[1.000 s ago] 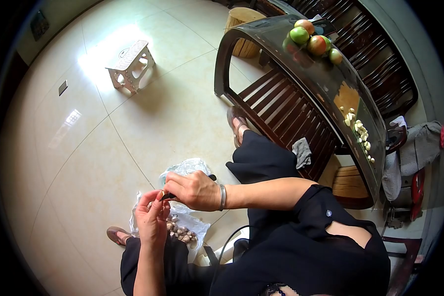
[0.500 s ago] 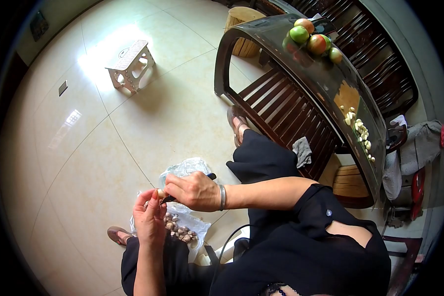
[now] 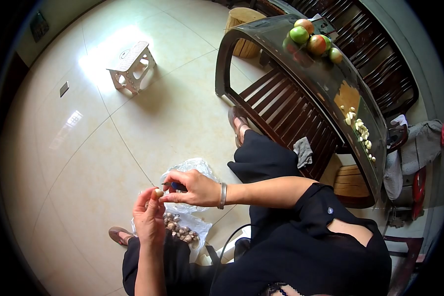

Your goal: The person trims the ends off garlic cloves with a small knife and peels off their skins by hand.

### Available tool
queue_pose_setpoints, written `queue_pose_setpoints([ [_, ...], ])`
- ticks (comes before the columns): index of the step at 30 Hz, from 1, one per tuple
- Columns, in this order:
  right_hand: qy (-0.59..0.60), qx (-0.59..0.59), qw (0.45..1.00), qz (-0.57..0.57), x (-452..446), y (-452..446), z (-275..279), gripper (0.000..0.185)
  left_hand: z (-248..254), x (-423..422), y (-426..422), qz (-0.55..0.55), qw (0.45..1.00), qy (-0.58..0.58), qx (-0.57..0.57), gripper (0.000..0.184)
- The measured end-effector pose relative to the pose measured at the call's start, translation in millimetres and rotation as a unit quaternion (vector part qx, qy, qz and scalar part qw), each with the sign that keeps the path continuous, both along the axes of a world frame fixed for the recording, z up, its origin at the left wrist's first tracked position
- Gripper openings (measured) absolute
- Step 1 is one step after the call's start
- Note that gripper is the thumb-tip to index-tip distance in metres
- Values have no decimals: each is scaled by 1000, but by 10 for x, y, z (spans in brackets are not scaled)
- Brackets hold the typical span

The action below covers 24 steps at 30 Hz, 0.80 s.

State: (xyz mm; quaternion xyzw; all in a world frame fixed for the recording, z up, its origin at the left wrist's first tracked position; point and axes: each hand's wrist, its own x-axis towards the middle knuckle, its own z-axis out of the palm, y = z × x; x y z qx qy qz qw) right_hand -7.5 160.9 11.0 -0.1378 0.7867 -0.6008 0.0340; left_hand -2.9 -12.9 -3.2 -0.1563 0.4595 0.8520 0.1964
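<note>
My left hand [image 3: 149, 219] pinches a pale garlic clove [image 3: 159, 192] between thumb and fingertips. Close beside it, my right hand [image 3: 200, 190] is closed around a small knife [image 3: 177, 186] with a dark blue handle; its short blade points left, near the clove. Whether the right thumb touches the clove is hard to make out. Below the hands, several unpeeled garlic pieces [image 3: 185, 234] lie on a white plastic bag [image 3: 202, 226]. Another clear, crumpled bag [image 3: 202, 167] rests on the floor just behind the right hand.
On the dark table [image 3: 311, 74] at right lie several peeled cloves [image 3: 361, 132] and red-green round fruits [image 3: 316, 44]. A grey cloth [image 3: 302, 150] sits on its slatted lower shelf [image 3: 286, 108]. A folding step stool [image 3: 130, 66] stands on the tiled floor, with a wooden stump [image 3: 244, 47] farther back.
My right hand has drawn slightly back from the clove, and its fingers have loosened and turned, with the knife handle now showing between them. My left hand has hardly moved.
</note>
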Motion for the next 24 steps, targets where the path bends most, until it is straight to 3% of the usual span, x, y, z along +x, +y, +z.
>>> queue_pose_setpoints([
  [3, -14, 12, 1000, 11, -4, -7, -13, 24, 3, 22, 7, -29, 999, -2, 26, 21],
  [5, -65, -53, 996, 7, 1, -8, -24, 21, 43, 18, 20, -32, 999, 1, 21, 21],
  [9, -36, -40, 998, -7, -28, 46, -31, 17, 89, 6, 58, -54, 998, 17, 23, 22],
  [14, -62, -86, 994, 19, -50, 85, 0, 19, 165, -7, 99, -51, 998, 7, -41, 17],
  [24, -184, -183, 965, 42, -33, 73, 39, 16, 138, 16, 40, -48, 998, 12, 25, 19],
])
